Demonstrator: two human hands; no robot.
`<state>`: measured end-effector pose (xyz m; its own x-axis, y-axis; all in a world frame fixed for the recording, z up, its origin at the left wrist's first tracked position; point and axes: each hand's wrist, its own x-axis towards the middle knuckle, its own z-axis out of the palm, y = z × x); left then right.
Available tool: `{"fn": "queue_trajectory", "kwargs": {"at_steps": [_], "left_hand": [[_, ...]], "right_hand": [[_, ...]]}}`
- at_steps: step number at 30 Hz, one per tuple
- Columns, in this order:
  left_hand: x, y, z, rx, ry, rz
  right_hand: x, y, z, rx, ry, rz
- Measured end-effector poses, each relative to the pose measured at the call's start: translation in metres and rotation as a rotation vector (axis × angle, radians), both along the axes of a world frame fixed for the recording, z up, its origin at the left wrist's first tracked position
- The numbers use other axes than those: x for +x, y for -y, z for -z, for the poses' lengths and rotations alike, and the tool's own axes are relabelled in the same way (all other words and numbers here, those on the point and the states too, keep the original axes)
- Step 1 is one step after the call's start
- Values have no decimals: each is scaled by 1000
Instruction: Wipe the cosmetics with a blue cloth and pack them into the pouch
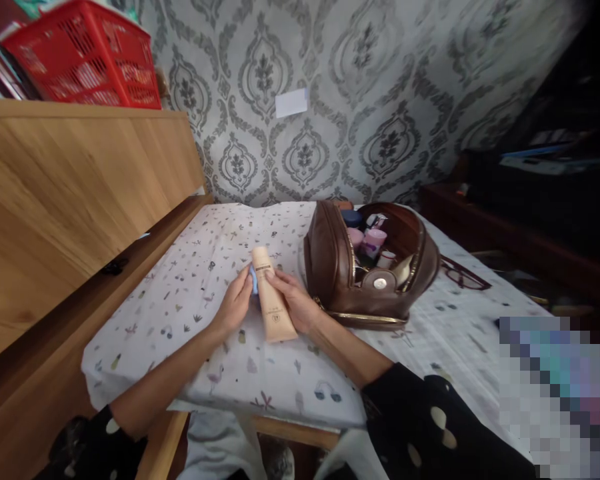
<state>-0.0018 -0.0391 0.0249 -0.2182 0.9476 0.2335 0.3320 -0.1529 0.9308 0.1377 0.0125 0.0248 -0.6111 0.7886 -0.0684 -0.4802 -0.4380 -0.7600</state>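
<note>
A beige squeeze tube with a capped end pointing away from me is held above the table. My right hand is closed around its right side, the thumb lying across the front near the cap. On the other side my left hand is closed on a small light-blue piece, which looks like cloth, pressed against the tube; most of it is hidden by the fingers. Just right of my hands stands an open brown cosmetic bag. Inside it are a pink container, a dark blue item and other small toiletries.
A patterned white cloth covers the table. Eyeglasses lie right of the bag. Wooden furniture borders the left, with a red plastic basket on top. Wallpaper rises behind. A blurred, pixelated object sits at the right front.
</note>
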Motion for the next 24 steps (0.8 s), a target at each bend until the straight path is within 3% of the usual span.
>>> {"fn": "queue_trajectory", "kwargs": {"at_steps": [8,13,18,24], "left_hand": [[22,30,4,-111,103,285],[18,30,5,-194,202,242],[22,34,-3,-283,362,233],[21,38,-25,-224,274,252]], "right_hand": [[2,-1,-5,95,-22,201],[4,1,-12,134,-51,243],[4,5,-17,152,-42,229],[19,16,-28,508,173,264]]}}
